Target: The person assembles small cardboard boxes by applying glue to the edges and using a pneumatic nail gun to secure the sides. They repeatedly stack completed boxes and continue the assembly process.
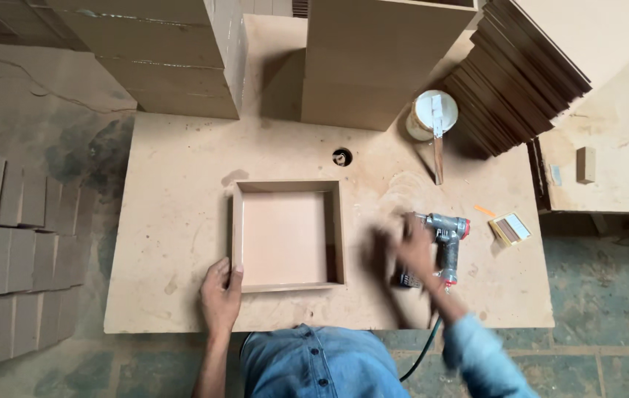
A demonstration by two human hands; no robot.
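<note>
An open square box frame of brown board lies flat in the middle of the worktable. My left hand rests on the frame's near left corner, fingers against its outer wall. My right hand, blurred by motion, is beside the grey nail gun lying to the right of the frame; whether it grips the gun is unclear. A green air hose runs from the gun off the near edge.
Tall stacks of cut boards stand at the back. A slanted stack of thin panels is back right. A white glue pot with a brush, a small box of nails and a table hole are nearby.
</note>
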